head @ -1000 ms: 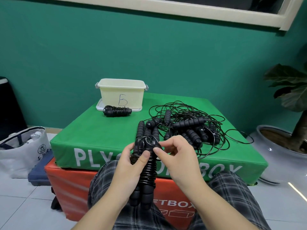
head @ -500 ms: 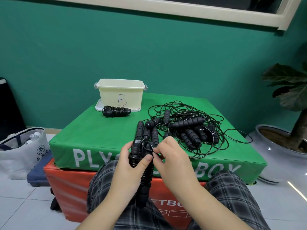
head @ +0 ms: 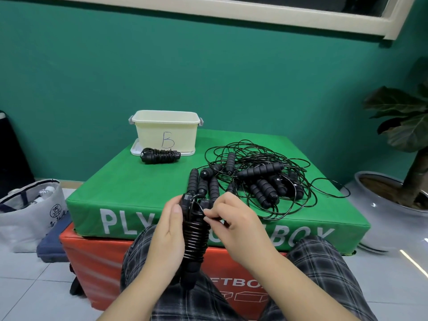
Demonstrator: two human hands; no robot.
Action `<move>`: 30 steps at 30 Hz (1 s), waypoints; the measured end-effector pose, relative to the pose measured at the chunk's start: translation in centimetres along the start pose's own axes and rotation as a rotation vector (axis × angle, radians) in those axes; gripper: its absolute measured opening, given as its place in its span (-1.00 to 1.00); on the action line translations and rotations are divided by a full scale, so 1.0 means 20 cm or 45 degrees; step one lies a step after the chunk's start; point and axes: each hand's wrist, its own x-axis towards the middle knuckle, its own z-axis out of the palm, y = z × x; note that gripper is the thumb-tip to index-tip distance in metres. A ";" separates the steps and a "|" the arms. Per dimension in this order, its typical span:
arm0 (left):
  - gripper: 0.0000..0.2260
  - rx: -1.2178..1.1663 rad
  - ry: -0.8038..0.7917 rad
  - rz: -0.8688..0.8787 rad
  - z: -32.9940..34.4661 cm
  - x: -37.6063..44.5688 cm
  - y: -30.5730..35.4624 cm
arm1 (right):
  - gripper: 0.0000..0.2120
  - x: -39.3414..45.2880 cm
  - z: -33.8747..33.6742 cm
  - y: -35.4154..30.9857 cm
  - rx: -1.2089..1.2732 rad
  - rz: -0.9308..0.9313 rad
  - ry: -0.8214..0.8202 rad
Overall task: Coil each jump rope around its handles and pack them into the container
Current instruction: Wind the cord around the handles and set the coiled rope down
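- The left hand [head: 168, 230] grips a coiled jump rope [head: 195, 237] from its left side — thumb up along the handles, fingers wrapped behind, out of sight.
- The right hand [head: 234, 224] is just right of the bundle; its thumb and forefinger pinch the black cord near the top of the coil, where a small loop stands out.
- The bundle is held roughly upright over the lap, cord wound in close turns round the two handles, whose lower ends stick out below the left hand.
- Just beyond the hands, on the green plyo box [head: 139, 188], a few loose black foam handles [head: 193, 180] lie side by side, pointing away.
- Farther out and to the right of the right hand sprawls a tangled pile of ropes [head: 261, 179], handles and thin cord mixed together on the same green top.
- Beyond the left hand, well apart, a finished bundle [head: 160, 155] lies just in front of the cream container [head: 165, 132], marked with a letter B — the container sits on its lid at the far edge of the box.
- The green box rests on an orange box [head: 92, 262]; a grey bag [head: 30, 212] stands on the floor to the left, a potted plant [head: 403, 144] to the right.
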 end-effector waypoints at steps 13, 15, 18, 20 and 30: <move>-0.86 -0.208 -0.028 -0.078 0.00 0.00 0.06 | -0.87 -0.03 0.03 -0.05 0.127 0.148 0.117; -0.85 -0.170 -0.034 -0.078 -0.01 0.00 0.06 | -0.79 -0.03 0.05 -0.06 -0.003 0.071 0.165; -0.73 -0.129 -0.063 -0.073 0.00 0.00 0.06 | -0.83 -0.04 0.08 -0.06 -0.152 -0.046 0.215; -0.78 -0.089 -0.056 -0.045 0.00 0.00 0.04 | -0.87 -0.05 0.10 -0.05 -0.225 -0.109 0.229; -0.74 -0.152 0.081 -0.092 0.04 0.00 -0.02 | -0.79 -0.04 0.10 -0.01 0.034 0.053 0.136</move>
